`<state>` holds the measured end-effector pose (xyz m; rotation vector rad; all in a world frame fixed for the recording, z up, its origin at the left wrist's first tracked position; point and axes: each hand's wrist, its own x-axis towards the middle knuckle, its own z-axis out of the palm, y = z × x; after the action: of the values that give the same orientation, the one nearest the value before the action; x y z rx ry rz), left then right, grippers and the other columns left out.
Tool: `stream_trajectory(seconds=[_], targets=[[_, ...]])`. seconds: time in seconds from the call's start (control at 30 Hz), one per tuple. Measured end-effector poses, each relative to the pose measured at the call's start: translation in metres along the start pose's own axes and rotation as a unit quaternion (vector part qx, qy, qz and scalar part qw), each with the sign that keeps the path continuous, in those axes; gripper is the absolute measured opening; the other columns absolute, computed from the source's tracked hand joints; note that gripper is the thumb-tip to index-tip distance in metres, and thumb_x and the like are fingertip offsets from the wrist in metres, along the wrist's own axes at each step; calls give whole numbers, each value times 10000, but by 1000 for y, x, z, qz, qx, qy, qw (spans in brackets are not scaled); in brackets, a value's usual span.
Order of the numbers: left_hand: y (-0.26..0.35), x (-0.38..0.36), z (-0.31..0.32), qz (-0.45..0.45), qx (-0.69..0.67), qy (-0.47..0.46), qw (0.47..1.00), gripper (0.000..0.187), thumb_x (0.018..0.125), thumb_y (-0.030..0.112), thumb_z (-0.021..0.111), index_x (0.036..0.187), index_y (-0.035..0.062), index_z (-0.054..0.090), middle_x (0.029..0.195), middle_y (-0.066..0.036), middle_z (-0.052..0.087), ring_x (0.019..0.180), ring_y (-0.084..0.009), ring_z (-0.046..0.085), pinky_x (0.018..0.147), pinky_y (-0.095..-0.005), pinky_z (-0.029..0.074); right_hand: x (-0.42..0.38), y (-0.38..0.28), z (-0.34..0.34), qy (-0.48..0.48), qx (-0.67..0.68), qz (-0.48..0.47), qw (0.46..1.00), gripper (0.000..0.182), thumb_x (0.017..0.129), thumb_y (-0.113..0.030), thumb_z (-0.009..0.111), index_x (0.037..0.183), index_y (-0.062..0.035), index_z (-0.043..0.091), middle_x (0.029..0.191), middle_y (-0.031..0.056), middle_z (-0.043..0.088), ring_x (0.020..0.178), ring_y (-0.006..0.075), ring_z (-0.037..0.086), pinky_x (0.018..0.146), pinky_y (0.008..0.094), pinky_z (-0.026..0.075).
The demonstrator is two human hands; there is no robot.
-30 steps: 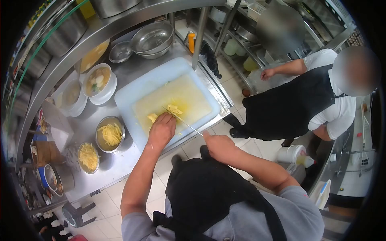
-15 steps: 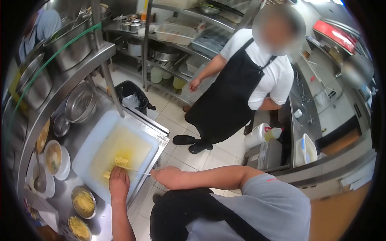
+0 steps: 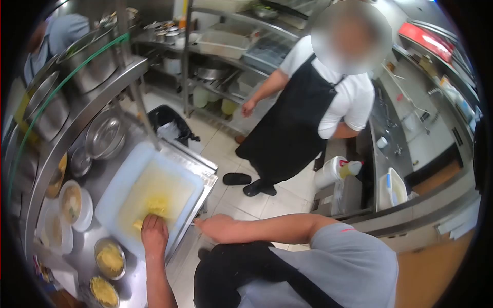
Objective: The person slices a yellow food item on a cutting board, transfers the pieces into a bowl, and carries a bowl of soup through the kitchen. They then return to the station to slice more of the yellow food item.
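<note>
Your left hand [image 3: 154, 232]: curled, holding yellow food [image 3: 156, 207] on the near part of the board [image 3: 115, 188].
Your right hand [image 3: 218, 227]: gripping the knife [image 3: 194, 223] past the table's [image 3: 134, 273] right edge.
Floor [image 3: 233, 159]: between table and co-worker [image 3: 287, 123].

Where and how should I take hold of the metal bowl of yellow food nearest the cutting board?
The metal bowl is best pinched at its rim, probably from above on the side facing the left forearm: it is round, open-topped and upright, with bare tabletop on that side; white bowls stand beyond its far edge.
</note>
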<state>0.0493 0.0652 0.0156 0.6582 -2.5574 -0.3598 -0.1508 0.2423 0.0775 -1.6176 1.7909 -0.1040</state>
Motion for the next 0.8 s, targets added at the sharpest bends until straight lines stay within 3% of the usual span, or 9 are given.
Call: stream_trajectory(seconds=[0.33,0.43,0.5,0.53,0.6,0.63,0.7,0.73,0.8], targets=[[15,-4,-20,-25,43,39,998,123,836,35,672,938,-27,702,1081,-154,703,1120,-347,640,994,-430,529,16,17,-15,18,11,-69,997,401,844,-56,576,1220,55,496,923,295,689,881,495,675,765,567,548],[41,4,-31,-73,32,116,990,204,853,11,703,1050,-40,681,1131,-166,684,1112,-355,639,974,-418,540,20,30,-38,25,39,-61,997,423,851,-64,577,1252,38,489,893,258,686,741,418,699,675,506,562],[63,14,-40,-273,-136,175,936,242,901,23,690,1136,-25,661,1175,-152,681,1096,-320,650,950,-383,547,22,32,-64,-125,254,-6,959,468,849,-64,582,1299,19,483,854,177,666,584,278,663,567,404,542],[66,19,-38,-280,-124,182,934,242,901,23,690,1136,-25,661,1175,-152,681,1096,-320,650,950,-383,547,29,44,-66,-144,308,-23,940,486,842,-58,601,1310,12,488,838,112,622,519,168,597,510,318,501],[64,30,-28,-443,-308,194,819,290,962,48,643,1236,-32,599,1228,-155,661,1107,-286,644,965,-368,541,37,63,-74,-172,327,-39,928,488,847,-54,597,1319,3,490,843,112,620,514,174,596,508,323,500],[62,33,-22,-450,-298,198,818,290,962,48,643,1236,-32,599,1228,-155,661,1107,-286,644,965,-368,541,39,70,-76,-191,351,-41,916,490,852,-51,592,1329,-5,493,848,111,617,509,181,594,507,328,498],[58,42,-13,-450,-651,269,549,320,1006,88,594,1295,-39,543,1282,-167,624,1147,-275,623,1015,-399,524,44,80,-85,-232,368,-55,899,492,856,-41,581,1340,-18,495,867,107,604,509,177,591,504,331,495],[59,46,-10,-457,-643,274,550,320,1006,88,594,1295,-39,543,1282,-167,624,1147,-275,623,1015,-399,524,46,85,-86,-258,384,-75,883,501,854,-37,581,1346,-18,492,877,106,604,509,178,591,504,331,495],[60,54,-3,-390,-753,274,453,354,1027,117,570,1337,-37,494,1270,-176,612,1168,-290,605,1051,-423,506,50,88,-90,-288,394,-93,868,517,847,-33,584,1355,-15,491,886,101,597,508,181,587,502,329,494]])
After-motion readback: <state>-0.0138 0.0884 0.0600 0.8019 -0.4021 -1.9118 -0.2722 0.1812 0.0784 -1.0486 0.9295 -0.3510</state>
